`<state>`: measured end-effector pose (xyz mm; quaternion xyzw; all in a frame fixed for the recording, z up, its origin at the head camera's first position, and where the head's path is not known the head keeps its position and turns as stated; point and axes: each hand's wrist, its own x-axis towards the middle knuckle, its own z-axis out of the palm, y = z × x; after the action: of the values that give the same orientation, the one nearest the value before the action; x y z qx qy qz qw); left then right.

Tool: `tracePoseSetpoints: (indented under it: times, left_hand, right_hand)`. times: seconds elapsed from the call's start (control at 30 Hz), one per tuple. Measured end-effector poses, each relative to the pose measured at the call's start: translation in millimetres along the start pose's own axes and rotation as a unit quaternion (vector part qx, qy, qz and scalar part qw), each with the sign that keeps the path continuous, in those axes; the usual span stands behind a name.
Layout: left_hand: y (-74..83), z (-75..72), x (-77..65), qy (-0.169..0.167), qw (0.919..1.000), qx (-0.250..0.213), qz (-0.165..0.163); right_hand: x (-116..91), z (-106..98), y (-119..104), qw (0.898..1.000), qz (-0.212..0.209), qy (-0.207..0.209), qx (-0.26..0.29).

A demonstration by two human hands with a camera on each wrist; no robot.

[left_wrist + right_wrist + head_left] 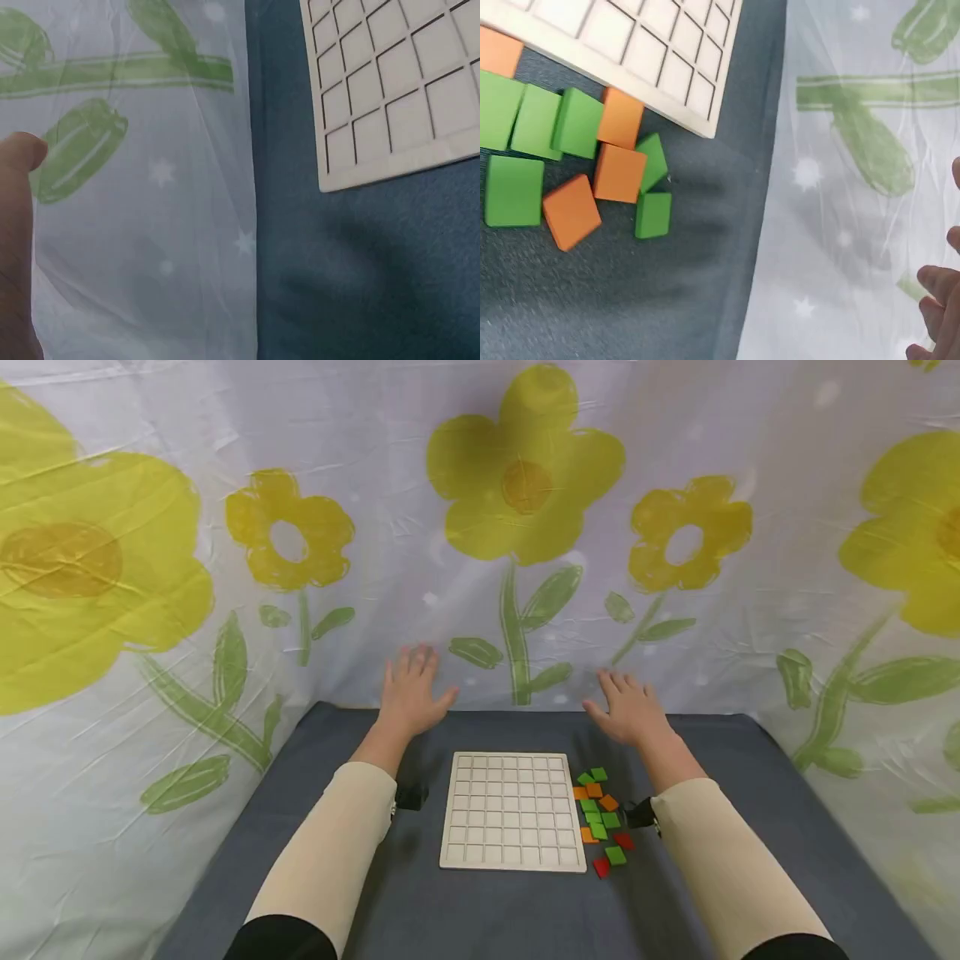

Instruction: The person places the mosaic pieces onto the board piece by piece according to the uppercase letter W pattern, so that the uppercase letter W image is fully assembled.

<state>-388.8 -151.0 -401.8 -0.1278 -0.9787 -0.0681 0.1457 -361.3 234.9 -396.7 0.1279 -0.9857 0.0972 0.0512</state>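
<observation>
Held out over the table's far edge, my left hand has its fingers spread and nothing in it. My right hand is likewise spread and bare, to the right. Between the forearms lies a pale wooden grid board with square recesses, all bare of tiles. Beside its right edge are scattered green tiles, orange tiles and red tiles. Some of them lean on one another near the board's rim. Only the thumb shows in the left wrist view; several right fingers show in the right wrist view.
A dark grey cloth covers the table. Behind and at both sides hangs a white curtain printed with yellow flowers, close past the table's far edge. Each wrist wears a small black camera, the left one and the right one.
</observation>
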Motion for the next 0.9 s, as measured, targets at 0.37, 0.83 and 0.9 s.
tracePoseSetpoints:
  times: [0.37, 0.83, 0.9]
  left_hand:
    - [6.1, 7.5, -27.0, -0.014, 0.9743, -0.205, 0.092]
    - [13.1, 22.4, -91.1, -0.008, 0.9467, -0.298, 0.122]
    - [12.7, 26.5, -100.1, -0.008, 0.9444, -0.307, 0.117]
  right_hand:
    - [-24.7, 12.1, -9.5, 0.995, -0.051, 0.007, 0.085]
    - [-63.8, 32.2, -20.6, 0.982, -0.073, -0.035, 0.171]
    - [-66.4, 34.0, -19.9, 0.980, -0.069, -0.040, 0.181]
